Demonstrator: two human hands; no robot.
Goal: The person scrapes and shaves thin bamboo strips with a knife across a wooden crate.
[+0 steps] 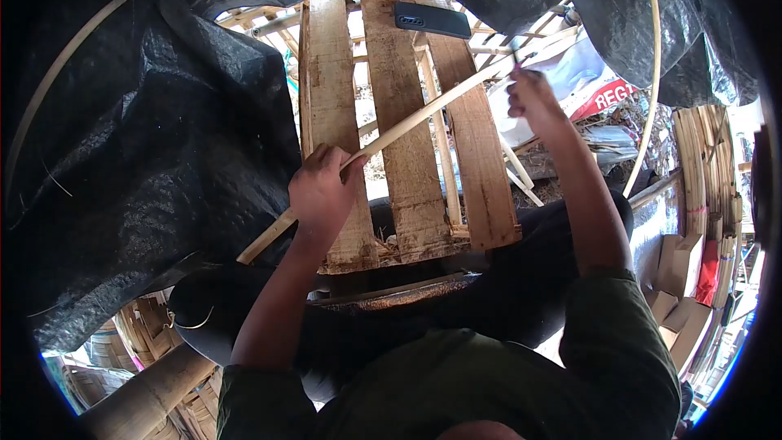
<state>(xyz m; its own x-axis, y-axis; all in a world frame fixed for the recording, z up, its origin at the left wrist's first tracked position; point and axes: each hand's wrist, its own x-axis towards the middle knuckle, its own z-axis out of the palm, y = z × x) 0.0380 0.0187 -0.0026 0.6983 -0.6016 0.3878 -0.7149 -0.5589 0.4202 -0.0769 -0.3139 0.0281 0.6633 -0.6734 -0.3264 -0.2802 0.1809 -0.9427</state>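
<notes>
My left hand (324,187) is wrapped round the lower part of a long, pale bamboo strip (432,107). The strip slants across the wooden slats (407,147), from lower left to upper right. My right hand (533,99) is closed on a knife (515,50), held upright beside the strip's upper part. Its thin blade is blurred, and whether it touches the strip I cannot tell. A dark phone (432,20) lies across the far end of the slats.
Black plastic sheeting (163,138) hangs at the left and overhead. A thin bent cane (654,73) curves down at the right. Beyond it stand bundled bamboo strips (702,163) and cardboard boxes (683,265). A printed banner (599,94) lies behind my right hand. A thick bamboo pole (151,391) is at lower left.
</notes>
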